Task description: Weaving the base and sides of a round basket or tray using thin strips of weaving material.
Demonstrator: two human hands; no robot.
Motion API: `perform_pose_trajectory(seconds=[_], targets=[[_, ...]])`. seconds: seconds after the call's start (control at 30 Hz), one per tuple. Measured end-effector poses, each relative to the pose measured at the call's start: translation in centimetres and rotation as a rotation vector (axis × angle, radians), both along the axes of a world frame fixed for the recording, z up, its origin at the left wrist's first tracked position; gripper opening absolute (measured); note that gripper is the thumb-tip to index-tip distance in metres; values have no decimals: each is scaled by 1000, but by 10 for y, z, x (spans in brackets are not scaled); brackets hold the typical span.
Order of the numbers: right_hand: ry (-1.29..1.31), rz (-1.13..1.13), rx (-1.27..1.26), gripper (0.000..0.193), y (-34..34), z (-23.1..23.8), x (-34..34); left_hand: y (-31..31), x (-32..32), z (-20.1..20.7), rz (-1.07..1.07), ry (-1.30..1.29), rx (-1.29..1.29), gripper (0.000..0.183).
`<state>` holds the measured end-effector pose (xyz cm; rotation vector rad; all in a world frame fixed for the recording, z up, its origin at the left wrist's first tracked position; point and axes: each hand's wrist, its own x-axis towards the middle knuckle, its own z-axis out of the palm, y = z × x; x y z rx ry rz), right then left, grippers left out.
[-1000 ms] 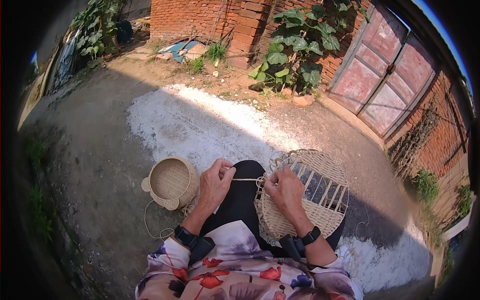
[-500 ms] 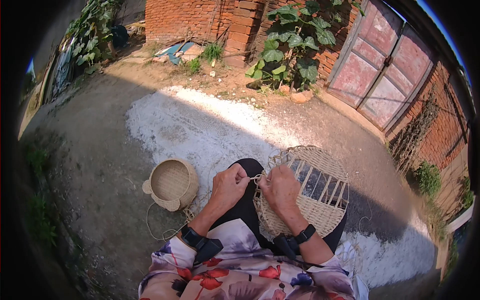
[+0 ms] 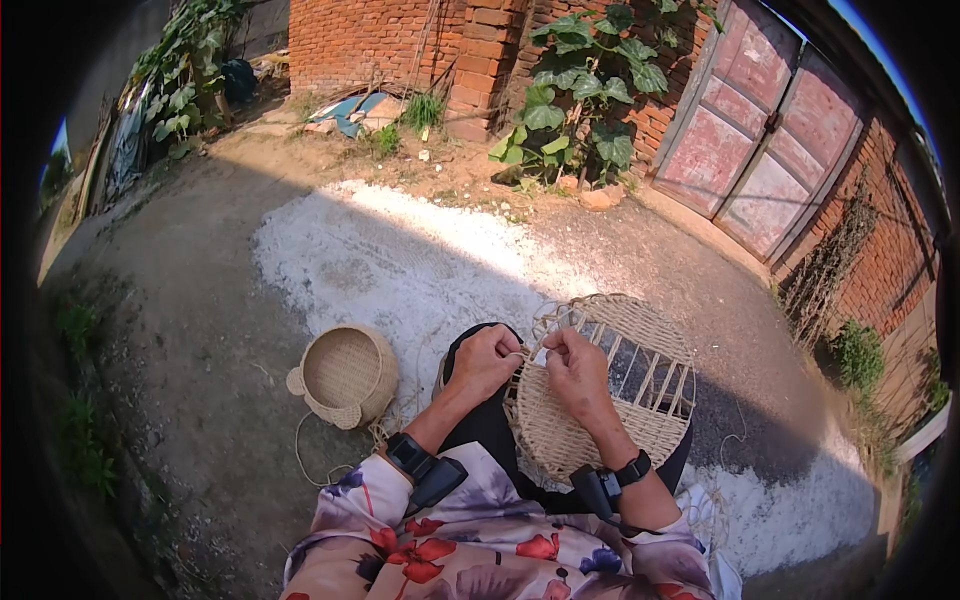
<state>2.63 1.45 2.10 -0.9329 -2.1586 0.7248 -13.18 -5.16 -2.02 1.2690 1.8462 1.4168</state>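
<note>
A flat, rounded straw-coloured woven piece (image 3: 555,430) lies across my lap, mostly over my right thigh. Bare parallel strands span an open gap in its weave. At its left edge my left hand (image 3: 485,362) is closed in a pinch, with a bit of pale cord at the fingertips. My right hand (image 3: 578,372) rests over the woven piece, thumb and forefinger pressed together; what they pinch is too small to make out. A short space separates the two hands. To the left stands a small round woven basket (image 3: 350,375) with two rounded tabs on its rim.
Loose cord (image 3: 305,455) trails on the ground by the basket. White powdery material (image 3: 400,255) covers part of the ground ahead. Farther off are a brick wall (image 3: 375,45), a leafy climbing plant (image 3: 590,85) and a faded red metal double door (image 3: 755,125).
My hands have moved apart slightly; the cord that stretched between them no longer shows clearly. My right hand has turned more upright. The woven piece has barely shifted.
</note>
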Motion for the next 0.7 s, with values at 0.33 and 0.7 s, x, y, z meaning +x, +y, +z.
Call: perform_pose_trajectory(seconds=[0.33,0.7], targets=[[-114,46,83,16,6,-2,3,2,2,-2,-98,-91,61,14],[-246,141,49,20,11,11,1,4,-3,-3,-284,-665,82,19]])
